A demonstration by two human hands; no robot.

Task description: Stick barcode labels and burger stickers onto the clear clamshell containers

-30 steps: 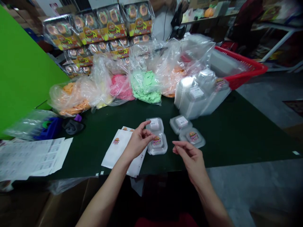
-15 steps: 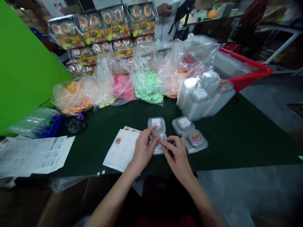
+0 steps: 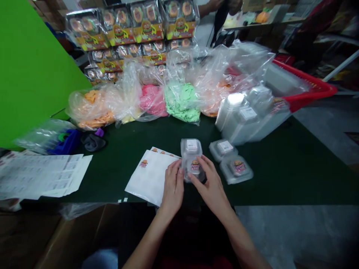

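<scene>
A clear plastic clamshell container [image 3: 187, 160] lies unfolded on the dark green table. A white barcode label [image 3: 192, 144] is on its far half and a burger sticker [image 3: 195, 164] on its near half. My left hand [image 3: 173, 184] holds the near half's left edge, fingers together. My right hand [image 3: 209, 181] grips the right side, with the thumb at the near edge and fingertips by the sticker. Left of the container is a mostly bare white sticker sheet [image 3: 148, 179], one burger sticker in its corner. Another unfolded clamshell [image 3: 238, 172], also labelled and stickered, rests to the right.
Nested clamshells [image 3: 238, 125] stand at the back right, before a red basket [image 3: 311, 99]. Bags of orange, pink and green pieces [image 3: 185, 102] line the back, before boxed toy burgers [image 3: 148, 30]. Printed label sheets [image 3: 47, 175] and a blue tape dispenser [image 3: 67, 144] are left.
My hands have parted from the sticker on the near half and moved to the container's two sides. The burger sticker now shows fully. The whole view has shifted slightly.
</scene>
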